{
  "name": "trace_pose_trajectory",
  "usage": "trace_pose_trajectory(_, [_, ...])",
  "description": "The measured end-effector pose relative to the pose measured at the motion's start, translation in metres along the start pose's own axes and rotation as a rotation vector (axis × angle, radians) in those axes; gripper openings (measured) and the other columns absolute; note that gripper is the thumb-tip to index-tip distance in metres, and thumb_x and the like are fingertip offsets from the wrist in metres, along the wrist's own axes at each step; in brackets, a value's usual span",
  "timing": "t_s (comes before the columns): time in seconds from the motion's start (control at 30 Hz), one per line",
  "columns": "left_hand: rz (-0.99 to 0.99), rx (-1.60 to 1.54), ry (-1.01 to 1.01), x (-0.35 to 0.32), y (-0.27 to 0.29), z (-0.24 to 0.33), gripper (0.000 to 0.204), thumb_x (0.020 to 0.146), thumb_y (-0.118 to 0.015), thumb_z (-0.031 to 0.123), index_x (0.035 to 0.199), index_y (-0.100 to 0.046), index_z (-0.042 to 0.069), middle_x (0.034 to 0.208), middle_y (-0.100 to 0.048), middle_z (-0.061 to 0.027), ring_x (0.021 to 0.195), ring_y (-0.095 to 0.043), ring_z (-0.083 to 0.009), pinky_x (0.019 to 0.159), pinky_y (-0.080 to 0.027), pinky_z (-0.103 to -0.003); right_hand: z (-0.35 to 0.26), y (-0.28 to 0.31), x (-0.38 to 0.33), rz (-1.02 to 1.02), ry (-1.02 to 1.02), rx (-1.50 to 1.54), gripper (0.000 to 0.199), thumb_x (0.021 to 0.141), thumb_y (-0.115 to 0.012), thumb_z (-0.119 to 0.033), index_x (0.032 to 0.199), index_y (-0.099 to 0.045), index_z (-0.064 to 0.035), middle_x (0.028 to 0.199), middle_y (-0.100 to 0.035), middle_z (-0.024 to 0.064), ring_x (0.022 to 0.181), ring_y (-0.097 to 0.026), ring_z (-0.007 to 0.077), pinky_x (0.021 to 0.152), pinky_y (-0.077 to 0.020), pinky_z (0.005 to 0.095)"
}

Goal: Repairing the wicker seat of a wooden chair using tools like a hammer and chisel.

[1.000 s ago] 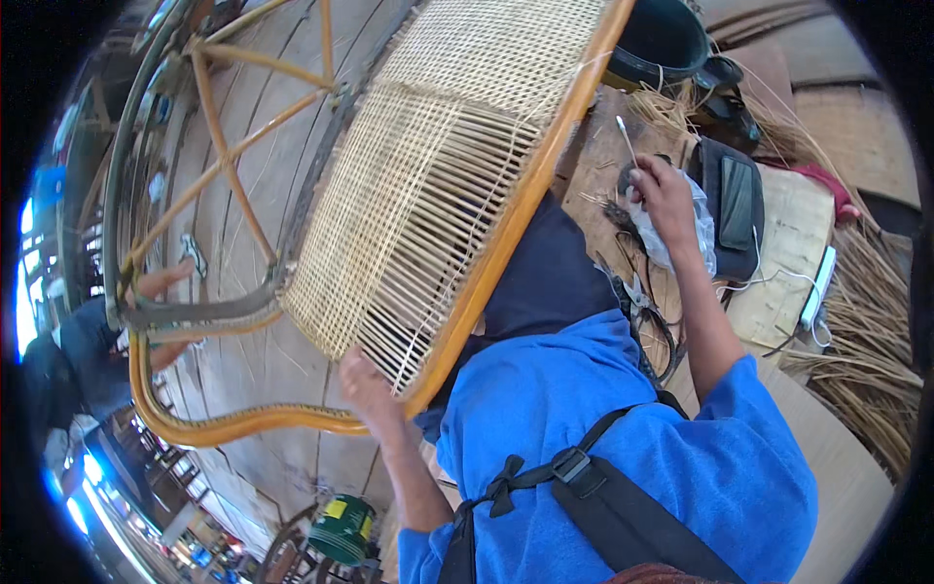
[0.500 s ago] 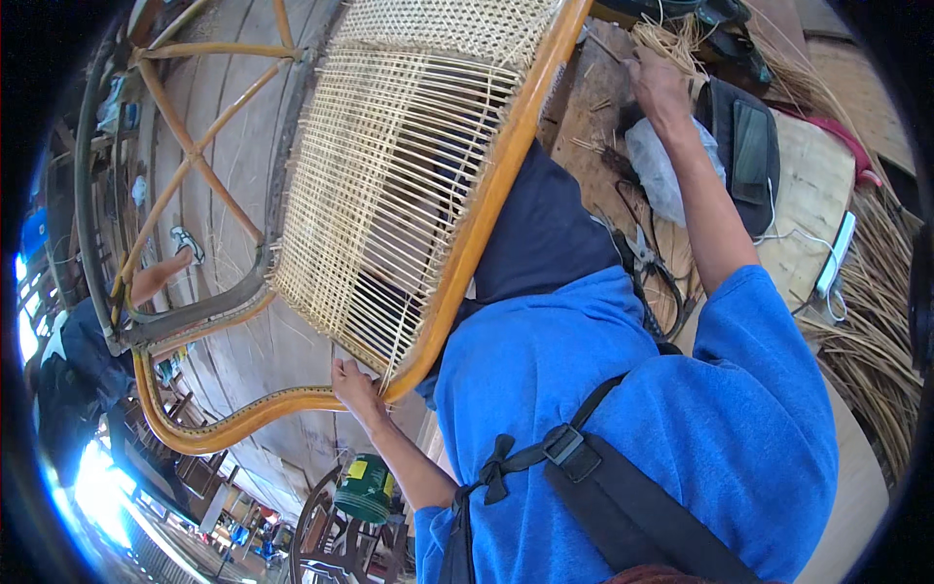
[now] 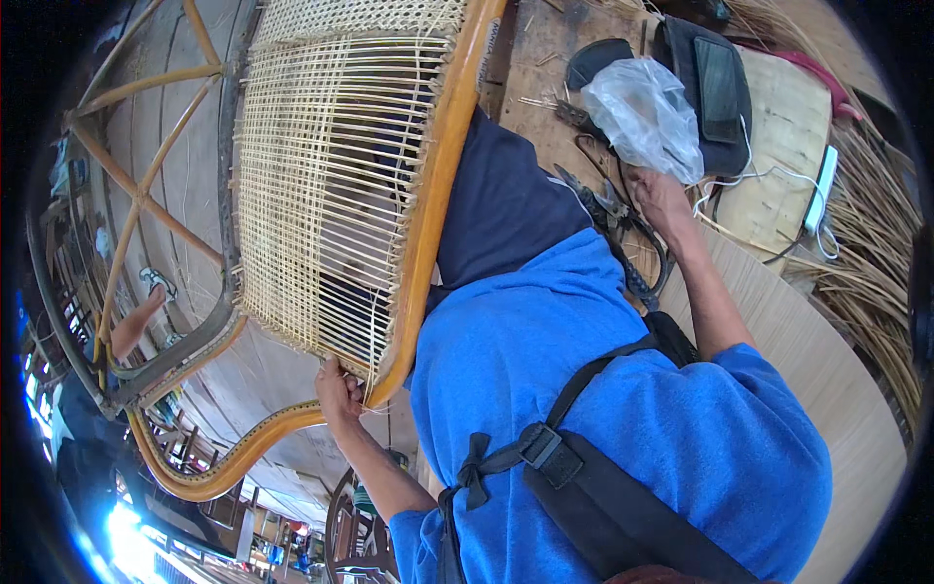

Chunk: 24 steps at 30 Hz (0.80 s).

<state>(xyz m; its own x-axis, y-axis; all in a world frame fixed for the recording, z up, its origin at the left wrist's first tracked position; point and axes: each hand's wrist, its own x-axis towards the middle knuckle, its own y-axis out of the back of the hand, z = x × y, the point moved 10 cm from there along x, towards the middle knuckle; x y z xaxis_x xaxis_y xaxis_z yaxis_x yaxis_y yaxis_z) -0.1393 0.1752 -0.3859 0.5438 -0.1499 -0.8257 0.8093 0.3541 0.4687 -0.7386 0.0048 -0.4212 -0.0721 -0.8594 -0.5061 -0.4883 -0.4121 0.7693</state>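
Note:
A wooden chair frame [image 3: 435, 195] leans across my lap, with pale cane webbing [image 3: 282, 185] woven over it. On its right side the webbing is only parallel strands with dark gaps. At the lower corner my left hand [image 3: 341, 394] is closed on the frame, beside a few loose cane strands [image 3: 373, 336]. My right hand [image 3: 665, 202] is down at the bench, fingers curled, just below a clear plastic bag [image 3: 647, 117]. Next to it lie pliers [image 3: 609, 206] and dark-handled tools. What its fingers hold, if anything, is hidden.
A black pouch [image 3: 718, 88], a white device with a cord [image 3: 821, 190] and a bundle of long cane strips [image 3: 871, 263] lie to the right. Another chair frame with crossed poles [image 3: 141, 200] stands left. Beyond it, a person's leg [image 3: 136, 326] shows.
My right hand has come down and toward me, from the thin tool and cane scraps at the bench's far end to beside the pliers. My left hand stays at the frame's lower corner.

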Motion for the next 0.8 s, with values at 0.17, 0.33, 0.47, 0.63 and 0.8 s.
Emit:
trace_pose_trajectory(0.17, [0.021, 0.092, -0.019, -0.003, 0.012, 0.004, 0.031, 0.092, -0.047, 0.033, 0.069, -0.044, 0.012, 0.052, -0.039, 0.0037, 0.036, -0.032, -0.0059, 0.028, -0.022, -0.021, 0.019, 0.017, -0.012, 0.256, -0.011, 0.090, 0.023, 0.084, -0.051, -0.016, 0.098, -0.061, -0.0018, 0.095, -0.060, 0.0218, 0.092, -0.057, 0.0376, 0.077, -0.0444, 0.0422])
trace_pose_trajectory(0.33, [-0.002, 0.068, -0.026, -0.008, 0.019, 0.006, 0.022, 0.087, -0.045, 0.019, 0.066, -0.041, 0.014, 0.051, -0.037, 0.0035, 0.036, -0.031, -0.0064, 0.027, -0.022, -0.021, 0.041, -0.012, -0.019, 0.198, 0.056, 0.186, 0.020, 0.084, -0.054, -0.017, 0.097, -0.062, -0.0042, 0.092, -0.061, 0.0166, 0.088, -0.059, 0.0320, 0.075, -0.0457, 0.0396])
trace_pose_trajectory(0.47, [-0.004, 0.105, -0.027, -0.007, 0.024, 0.007, 0.023, 0.091, -0.041, 0.022, 0.071, -0.046, 0.012, 0.050, -0.037, 0.0028, 0.035, -0.030, -0.0078, 0.028, -0.023, -0.021, 0.038, -0.040, -0.027, 0.194, 0.147, 0.285, 0.019, 0.082, -0.055, -0.008, 0.100, -0.062, -0.0071, 0.084, -0.059, 0.0149, 0.083, -0.057, 0.0322, 0.072, -0.0454, 0.0390])
trace_pose_trajectory(0.63, [-0.031, 0.093, -0.019, -0.013, 0.019, 0.008, 0.021, 0.088, -0.045, 0.018, 0.068, -0.045, 0.013, 0.051, -0.039, 0.0035, 0.036, -0.032, -0.0064, 0.027, -0.022, -0.020, 0.034, -0.019, -0.043, 0.294, 0.222, 0.395, 0.018, 0.083, -0.054, -0.010, 0.100, -0.061, -0.0066, 0.082, -0.058, 0.0140, 0.082, -0.057, 0.0320, 0.071, -0.0458, 0.0378])
trace_pose_trajectory(0.8, [-0.002, 0.078, -0.040, -0.016, 0.020, 0.007, 0.022, 0.087, -0.045, 0.018, 0.066, -0.044, 0.013, 0.050, -0.038, 0.0034, 0.036, -0.033, -0.0073, 0.028, -0.022, -0.020, 0.027, 0.087, -0.044, 0.638, 0.237, 0.500, 0.017, 0.084, -0.052, -0.009, 0.099, -0.059, -0.0026, 0.090, -0.060, 0.0153, 0.087, -0.059, 0.0310, 0.075, -0.0463, 0.0348])
